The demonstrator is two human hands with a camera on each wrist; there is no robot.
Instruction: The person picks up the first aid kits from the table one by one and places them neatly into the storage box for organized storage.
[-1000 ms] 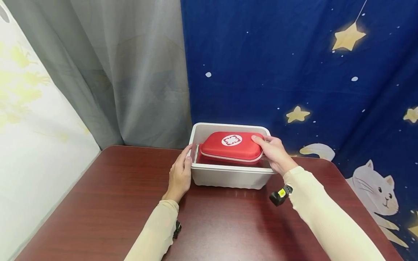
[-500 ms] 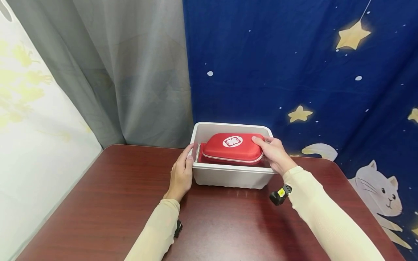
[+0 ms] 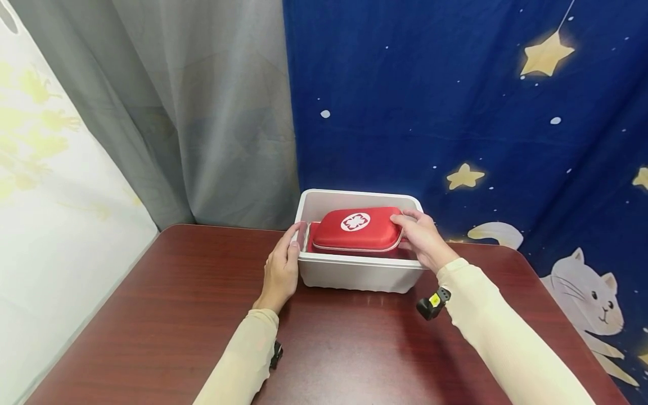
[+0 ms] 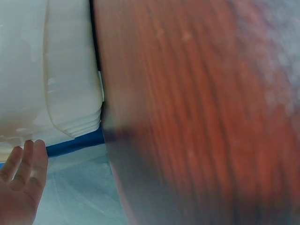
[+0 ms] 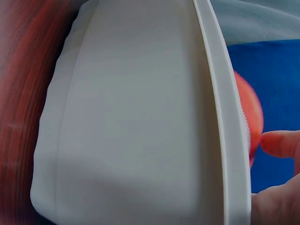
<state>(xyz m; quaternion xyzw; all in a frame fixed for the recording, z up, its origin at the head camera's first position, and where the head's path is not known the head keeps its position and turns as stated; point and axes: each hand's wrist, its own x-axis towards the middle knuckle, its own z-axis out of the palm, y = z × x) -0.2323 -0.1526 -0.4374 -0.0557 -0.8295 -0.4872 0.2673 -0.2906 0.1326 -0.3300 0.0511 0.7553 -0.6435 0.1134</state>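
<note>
A red zippered first aid kit (image 3: pixel 374 229) with a white round emblem sits tilted inside a whitish plastic bin (image 3: pixel 360 274). My right hand (image 3: pixel 422 239) pinches the kit's right end, thumb on top; some fingers are hidden behind it. In the right wrist view, a rounded end of the first aid kit (image 5: pixel 251 108) shows past the bin's rim, with a fingertip against it. My left hand (image 3: pixel 281 270) rests along the bin's left side. The left wrist view shows the fingertips of this left hand (image 4: pixel 23 183) straight against the bin's wall (image 4: pixel 70 70).
Under the kit lies something red, with a clear packet (image 3: pixel 305 239) at the bin's left end. The bin stands on a dark red wooden table (image 3: pixel 202 315) near its far edge. Grey (image 3: pixel 228 112) and blue starry curtains (image 3: pixel 379 112) hang behind.
The kit has shifted slightly left and its right end has dropped lower in the bin. My right hand has moved slightly left with it. The left hand stays at the bin's side.
</note>
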